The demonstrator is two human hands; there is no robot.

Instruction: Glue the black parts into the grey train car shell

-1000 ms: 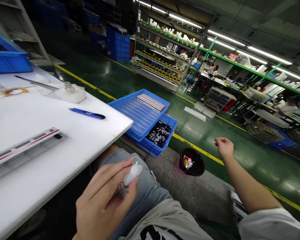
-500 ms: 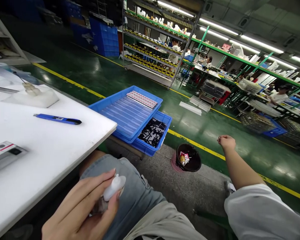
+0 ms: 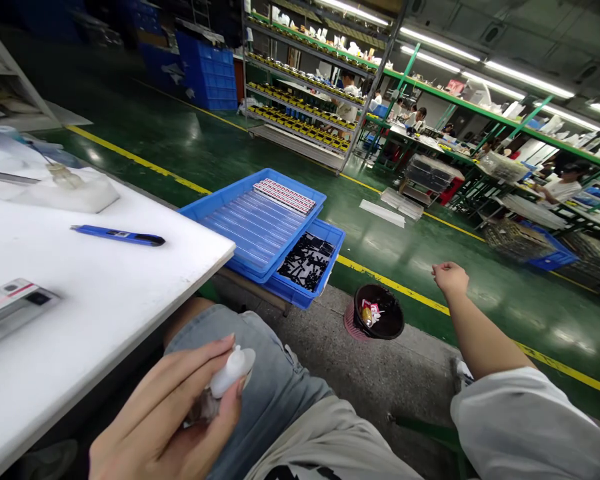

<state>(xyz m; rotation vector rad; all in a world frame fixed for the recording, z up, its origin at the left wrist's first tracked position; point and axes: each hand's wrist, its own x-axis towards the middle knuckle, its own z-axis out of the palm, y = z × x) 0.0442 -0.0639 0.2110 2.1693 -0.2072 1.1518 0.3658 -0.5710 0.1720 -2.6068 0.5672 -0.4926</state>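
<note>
My left hand (image 3: 180,407) is wrapped round a small bottle (image 3: 226,379) above my lap. Its white nozzle top sticks out between thumb and fingers, and most of the clear lower body is hidden in my palm. Out to the right, my right hand (image 3: 451,277) is stretched over the floor, beyond the black-rimmed waste bin (image 3: 357,319). Its fingers are curled closed; anything inside them is hidden. On the white tabletop (image 3: 145,287) lie a blue utility knife (image 3: 117,235) and a clear flat piece with a red stripe (image 3: 15,303).
A blue tray (image 3: 195,212) with clear strips and red-marked strips sits beside the table corner, over a blue bin (image 3: 336,250) of black parts. Wrappers lie in the waste bin. Racks (image 3: 300,120) and seated people are farther back.
My right hand has shifted very slightly left and up in view. My left hand keeps its hold on the bottle, and the view has moved a little.
</note>
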